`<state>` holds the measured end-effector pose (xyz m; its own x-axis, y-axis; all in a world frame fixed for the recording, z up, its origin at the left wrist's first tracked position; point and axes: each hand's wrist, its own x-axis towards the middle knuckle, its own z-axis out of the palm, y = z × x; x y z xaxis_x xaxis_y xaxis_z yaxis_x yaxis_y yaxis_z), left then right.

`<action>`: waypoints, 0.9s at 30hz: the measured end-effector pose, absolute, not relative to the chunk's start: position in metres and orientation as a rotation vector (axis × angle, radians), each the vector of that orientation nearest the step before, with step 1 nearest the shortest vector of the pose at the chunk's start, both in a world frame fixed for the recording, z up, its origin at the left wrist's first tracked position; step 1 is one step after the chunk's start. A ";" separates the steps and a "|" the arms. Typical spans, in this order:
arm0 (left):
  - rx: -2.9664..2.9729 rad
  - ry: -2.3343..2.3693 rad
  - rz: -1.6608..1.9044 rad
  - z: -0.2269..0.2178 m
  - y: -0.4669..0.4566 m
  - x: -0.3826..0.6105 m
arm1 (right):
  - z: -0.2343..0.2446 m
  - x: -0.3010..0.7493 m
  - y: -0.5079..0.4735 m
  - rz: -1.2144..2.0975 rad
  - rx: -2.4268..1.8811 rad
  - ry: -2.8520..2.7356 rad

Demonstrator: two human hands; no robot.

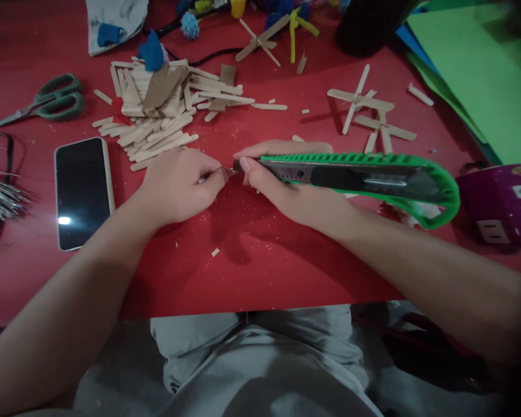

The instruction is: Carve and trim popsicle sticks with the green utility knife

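My right hand [301,200] is closed around a green utility knife [369,178], with its handle slanting back over my wrist. The knife's blade end points left, close to the fingertips of my left hand [180,182]. My left hand is closed in a pinch on a small pale piece [231,171] that looks like wooden stick; most of it is hidden by the fingers. Fine shavings and a small wood chip [216,252] lie on the red table [191,284] below. Behind my left hand is a heap of wooden craft sticks [156,127].
Scissors [56,99], a phone [83,194] and thin wires [2,194] lie at left. Crossed stick pieces [359,99] are at the back right. Green paper [481,69] and a purple object [499,202] lie at right. A dark cylinder [369,26] stands behind.
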<state>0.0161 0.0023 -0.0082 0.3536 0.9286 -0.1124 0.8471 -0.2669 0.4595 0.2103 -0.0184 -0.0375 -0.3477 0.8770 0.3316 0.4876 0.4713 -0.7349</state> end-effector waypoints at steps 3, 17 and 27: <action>2.196 1.565 0.225 -0.009 0.002 0.016 | -0.035 0.208 -0.021 0.669 -1.169 -1.955; 2.200 1.616 0.190 -0.007 0.000 0.019 | -0.034 0.207 -0.024 0.669 -1.171 -1.993; 2.208 1.601 0.176 -0.008 0.002 0.016 | -0.035 0.209 -0.025 0.630 -1.151 -1.953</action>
<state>0.0155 0.0025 -0.0077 0.3340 0.9331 -0.1332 0.8820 -0.2596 0.3934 0.2087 -0.0245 -0.0350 -0.2973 0.8820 0.3656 0.5020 0.4701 -0.7259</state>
